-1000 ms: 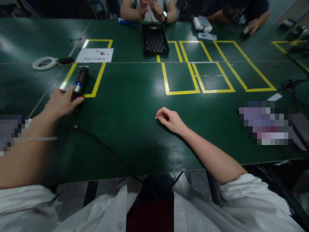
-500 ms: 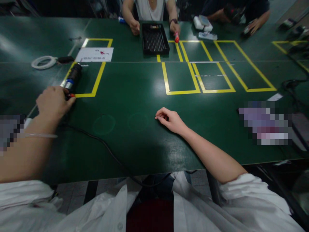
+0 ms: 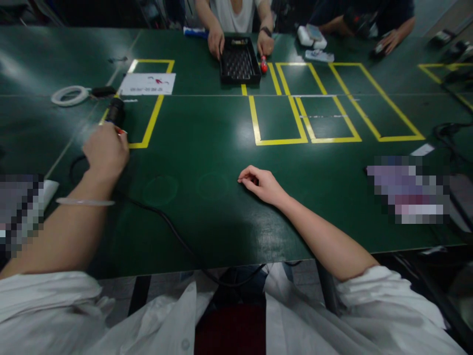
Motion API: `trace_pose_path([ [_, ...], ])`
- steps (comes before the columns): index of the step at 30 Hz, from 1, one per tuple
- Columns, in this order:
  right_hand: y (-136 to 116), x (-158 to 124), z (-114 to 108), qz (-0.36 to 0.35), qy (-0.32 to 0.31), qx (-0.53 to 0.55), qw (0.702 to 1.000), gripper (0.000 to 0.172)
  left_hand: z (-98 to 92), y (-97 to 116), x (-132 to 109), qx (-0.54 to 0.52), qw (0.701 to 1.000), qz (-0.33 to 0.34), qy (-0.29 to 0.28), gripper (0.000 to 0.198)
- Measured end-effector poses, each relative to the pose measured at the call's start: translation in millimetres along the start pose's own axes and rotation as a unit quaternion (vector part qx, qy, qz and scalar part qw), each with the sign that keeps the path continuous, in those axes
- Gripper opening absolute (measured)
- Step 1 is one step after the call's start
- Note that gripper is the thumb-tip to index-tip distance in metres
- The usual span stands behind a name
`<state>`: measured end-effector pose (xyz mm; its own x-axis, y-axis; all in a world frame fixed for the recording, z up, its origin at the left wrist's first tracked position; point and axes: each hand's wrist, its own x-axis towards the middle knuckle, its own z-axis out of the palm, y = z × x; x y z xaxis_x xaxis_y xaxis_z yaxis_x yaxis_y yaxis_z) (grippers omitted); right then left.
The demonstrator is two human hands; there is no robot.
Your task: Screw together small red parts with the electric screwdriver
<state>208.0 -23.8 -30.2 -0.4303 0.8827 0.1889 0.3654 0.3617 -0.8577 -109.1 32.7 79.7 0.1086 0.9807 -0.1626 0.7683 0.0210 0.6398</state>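
My left hand is wrapped around the near end of a black cylindrical power tool that lies across the edge of a yellow taped rectangle on the green table. A black cable runs from the tool past my forearm to the table's near edge. My right hand rests on the table in the middle, fingers loosely curled, holding nothing.
Across the table a person's hands hold a black tray, a small red item beside it. A white sheet and a coil of white tubing lie at the far left. More yellow taped boxes mark the right side.
My left hand closed on the tool and shifted it, first left, then forward and right. The person opposite lowered their hands to the tray. My right hand stayed still.
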Motion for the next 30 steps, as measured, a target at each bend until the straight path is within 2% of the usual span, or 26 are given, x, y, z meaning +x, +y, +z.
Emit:
trace_pose_path([
  [3,-0.1,0.1,-0.3,0.002,0.0,0.001,1.0,0.009,30.4,15.4,5.0,-0.068,0.997,0.03,-0.009,0.066],
  [6,0.8,-0.1,-0.4,0.003,0.002,0.007,1.0,0.009,64.7,22.9,9.4,-0.127,0.989,0.063,-0.043,0.059],
  [9,3.0,-0.4,-0.1,-0.003,0.002,0.032,0.999,0.011,94.6,26.9,8.5,-0.164,0.972,0.115,-0.124,0.058],
  [11,4.4,-0.3,0.6,-0.01,0.0,0.064,0.998,0.017,109.9,29.6,4.6,-0.179,0.954,0.149,-0.187,0.063],
  [13,4.9,0.0,1.6,-0.015,-0.009,0.094,0.995,0.026,120.9,32.0,-0.1,-0.194,0.939,0.17,-0.227,0.067],
  [15,4.2,0.4,2.6,-0.015,-0.019,0.106,0.994,0.029,128.0,33.1,-3.7,-0.206,0.929,0.184,-0.247,0.069],
  [19,1.0,0.6,3.0,-0.019,-0.025,0.102,0.994,0.018,133.2,30.0,-5.3,-0.209,0.922,0.204,-0.256,0.07],
  [25,3.4,0.8,1.0,-0.017,0.012,0.093,0.995,0.016,133.5,25.0,-4.8,-0.237,0.933,0.177,-0.205,0.049],
  [30,6.2,1.4,0.9,-0.01,0.033,0.081,0.996,0.015,136.0,25.6,-9.7,-0.193,0.948,0.208,-0.147,0.037],
])
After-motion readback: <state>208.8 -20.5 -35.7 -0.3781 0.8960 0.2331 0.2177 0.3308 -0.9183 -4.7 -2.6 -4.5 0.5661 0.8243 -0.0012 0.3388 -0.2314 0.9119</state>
